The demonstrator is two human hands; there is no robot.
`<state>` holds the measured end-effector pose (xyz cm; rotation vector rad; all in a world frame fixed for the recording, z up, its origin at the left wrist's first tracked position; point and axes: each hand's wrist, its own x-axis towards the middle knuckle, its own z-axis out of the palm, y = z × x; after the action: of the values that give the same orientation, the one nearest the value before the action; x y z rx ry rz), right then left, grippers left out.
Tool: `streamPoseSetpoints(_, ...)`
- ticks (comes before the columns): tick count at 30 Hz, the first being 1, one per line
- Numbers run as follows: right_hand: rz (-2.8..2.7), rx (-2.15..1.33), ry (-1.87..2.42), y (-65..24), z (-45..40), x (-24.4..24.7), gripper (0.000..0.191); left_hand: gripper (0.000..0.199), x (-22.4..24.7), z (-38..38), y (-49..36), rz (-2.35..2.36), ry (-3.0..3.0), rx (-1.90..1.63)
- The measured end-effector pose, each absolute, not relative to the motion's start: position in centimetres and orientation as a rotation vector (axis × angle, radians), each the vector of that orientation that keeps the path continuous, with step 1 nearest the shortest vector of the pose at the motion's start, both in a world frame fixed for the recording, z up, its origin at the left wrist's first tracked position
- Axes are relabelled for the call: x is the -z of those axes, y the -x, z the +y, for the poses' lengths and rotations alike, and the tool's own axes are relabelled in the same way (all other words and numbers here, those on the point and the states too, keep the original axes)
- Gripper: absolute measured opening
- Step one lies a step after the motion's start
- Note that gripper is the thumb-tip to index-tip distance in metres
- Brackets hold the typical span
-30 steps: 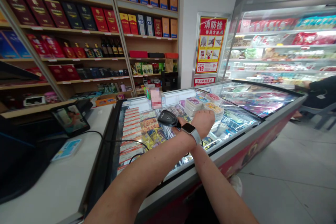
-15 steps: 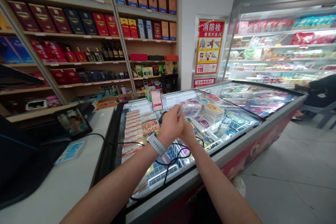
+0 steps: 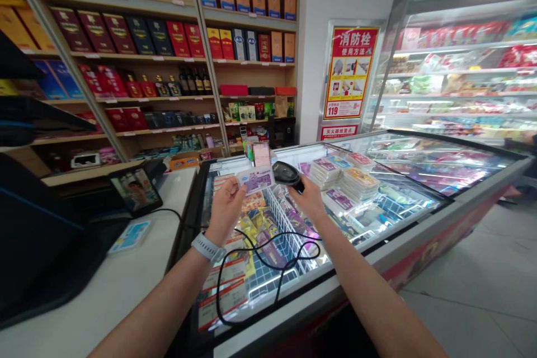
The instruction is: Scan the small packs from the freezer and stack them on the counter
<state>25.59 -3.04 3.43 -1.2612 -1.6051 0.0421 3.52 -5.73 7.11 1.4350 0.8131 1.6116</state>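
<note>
Here, the left hand (image 3: 225,207) pinches a flat purple-labelled packet (image 3: 255,180) between thumb and fingers above a glass-topped chest freezer (image 3: 380,254), while the right hand (image 3: 308,198) curls its fingers around a black handheld barcode scanner (image 3: 286,174) near the packet.

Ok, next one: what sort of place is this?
Probably a convenience store checkout: a glass-topped freezer of packaged food, shelves of boxes and bottles, and a barcode scanner in the right hand.

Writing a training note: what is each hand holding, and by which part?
The left hand pinches a flat purple-labelled package by its lower left corner; the right hand holds a black barcode scanner by its rear end.
</note>
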Motion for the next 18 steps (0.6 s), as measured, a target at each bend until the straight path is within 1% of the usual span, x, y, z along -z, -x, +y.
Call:
streamPoseSetpoints(6, -1.542, -0.108, 1.199, -25.0, -0.1, -4.5, 0.029, 0.047, -4.6, -3.4, -2.3, 0.874, -1.263, -1.632)
streamPoseSetpoints(12, -1.533, -0.199, 1.121, -26.3, 0.6, -3.4, 0.031, 0.049, -3.3, -2.6, -1.7, 0.933, -1.202, -1.680)
streamPoseSetpoints(18, -1.701, -0.254, 1.066, -27.1, -0.7, -3.1, 0.031, 0.045, -2.3, -1.9, -2.0, 1.000, -1.187, -1.708)
